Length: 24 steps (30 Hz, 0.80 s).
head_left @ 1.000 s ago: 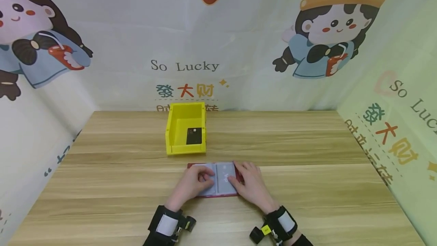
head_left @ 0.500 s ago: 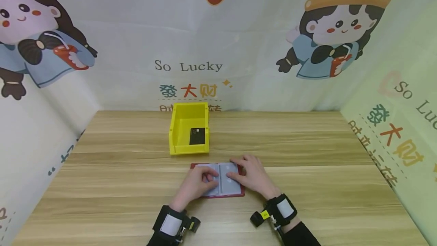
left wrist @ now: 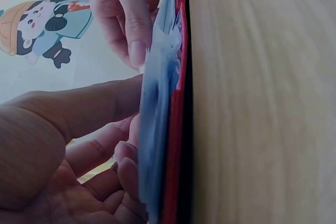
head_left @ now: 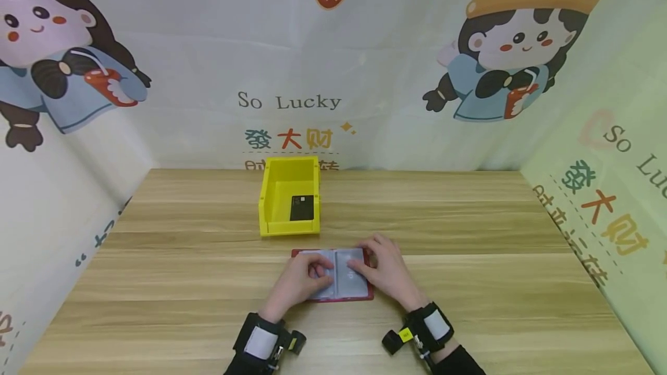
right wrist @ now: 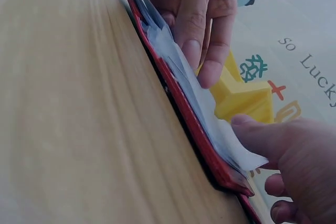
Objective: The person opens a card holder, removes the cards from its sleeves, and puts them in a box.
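Wood table [head_left: 469, 282], card holder [head_left: 339, 274] open flat, long axis approx. left-right

Bright even light, soft faint shadows, head view curved at edges, wrist views blurred close up

Staged recording booth, cartoon "So Lucky" backdrop [head_left: 288, 100], wooden table [head_left: 469, 236], yellow bin [head_left: 271, 190]

Wooden counter [head_left: 469, 282], plank grain running left to right, walled on three sides by printed sheeting. Yellow open bin [head_left: 271, 195] stands on it near the middle of the far edge, touching no other item. Red card holder [head_left: 333, 297] lies open and flat just nearer than the bin, toward the centre of the near edge, clear sleeves facing up.
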{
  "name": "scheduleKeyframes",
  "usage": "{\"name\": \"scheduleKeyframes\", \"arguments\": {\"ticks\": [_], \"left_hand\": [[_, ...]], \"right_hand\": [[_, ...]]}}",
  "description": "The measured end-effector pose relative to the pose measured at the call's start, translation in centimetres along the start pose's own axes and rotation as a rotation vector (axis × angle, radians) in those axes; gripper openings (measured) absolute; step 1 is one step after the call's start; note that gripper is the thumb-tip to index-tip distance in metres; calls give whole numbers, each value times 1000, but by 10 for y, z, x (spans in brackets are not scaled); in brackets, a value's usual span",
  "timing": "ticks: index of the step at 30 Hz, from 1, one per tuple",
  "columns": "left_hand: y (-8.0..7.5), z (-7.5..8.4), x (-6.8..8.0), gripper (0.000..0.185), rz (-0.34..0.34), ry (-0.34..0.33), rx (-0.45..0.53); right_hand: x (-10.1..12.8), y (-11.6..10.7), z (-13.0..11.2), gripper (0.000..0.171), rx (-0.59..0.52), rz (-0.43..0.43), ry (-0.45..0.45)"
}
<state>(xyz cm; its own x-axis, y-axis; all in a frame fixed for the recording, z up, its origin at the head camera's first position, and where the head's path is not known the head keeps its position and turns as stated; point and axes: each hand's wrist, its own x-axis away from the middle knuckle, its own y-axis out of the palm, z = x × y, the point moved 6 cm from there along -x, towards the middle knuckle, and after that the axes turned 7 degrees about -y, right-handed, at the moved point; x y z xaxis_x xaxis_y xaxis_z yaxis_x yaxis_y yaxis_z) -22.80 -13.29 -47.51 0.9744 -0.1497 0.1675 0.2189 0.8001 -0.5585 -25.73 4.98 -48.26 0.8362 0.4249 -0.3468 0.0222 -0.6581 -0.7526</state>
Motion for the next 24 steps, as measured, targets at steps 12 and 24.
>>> {"name": "scheduleKeyframes", "arguments": {"ticks": [12,24], "left_hand": [[0,0,1,10,39,-4,-13],[-3,-1,0,12,98,-11,7]], "right_hand": [[20,-3,-16,14,3,125,-89],[24,8,-38,16,-57,110,-144]]}}
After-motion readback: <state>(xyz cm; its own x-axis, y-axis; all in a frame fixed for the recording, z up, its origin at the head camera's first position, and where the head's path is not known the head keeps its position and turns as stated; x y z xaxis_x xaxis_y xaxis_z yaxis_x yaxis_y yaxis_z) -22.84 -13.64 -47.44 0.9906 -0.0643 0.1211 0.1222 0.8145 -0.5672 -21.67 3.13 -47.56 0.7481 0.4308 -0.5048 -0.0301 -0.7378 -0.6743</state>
